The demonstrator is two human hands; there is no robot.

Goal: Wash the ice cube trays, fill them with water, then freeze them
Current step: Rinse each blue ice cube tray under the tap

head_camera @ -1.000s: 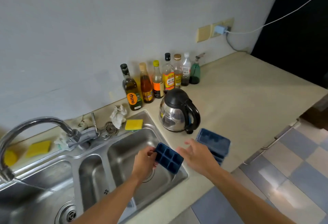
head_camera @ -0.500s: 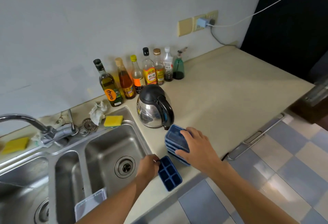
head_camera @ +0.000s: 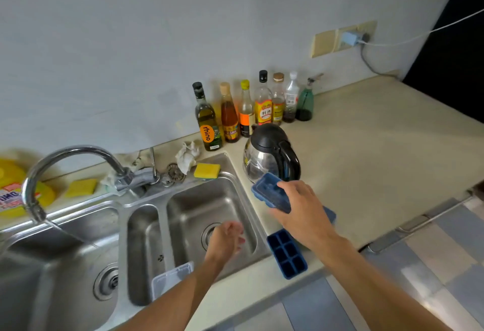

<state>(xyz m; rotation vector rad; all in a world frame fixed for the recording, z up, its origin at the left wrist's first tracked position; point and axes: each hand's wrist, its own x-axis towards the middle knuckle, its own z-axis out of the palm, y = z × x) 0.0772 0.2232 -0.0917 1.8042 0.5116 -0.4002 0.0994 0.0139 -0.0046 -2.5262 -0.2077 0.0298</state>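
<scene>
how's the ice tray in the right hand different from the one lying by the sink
The held ice cube tray is up off the counter in the right hand; the counter ice cube tray lies untouched beside the sink. The held ice cube tray is tilted; the counter ice cube tray lies flat, open cells up. Both are blue and rectangular.

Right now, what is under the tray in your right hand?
Under the lifted tray, held by the right hand, one corner of another blue tray shows on the counter. The hand and wrist cover the rest, so whether more are stacked there cannot be seen.
</scene>
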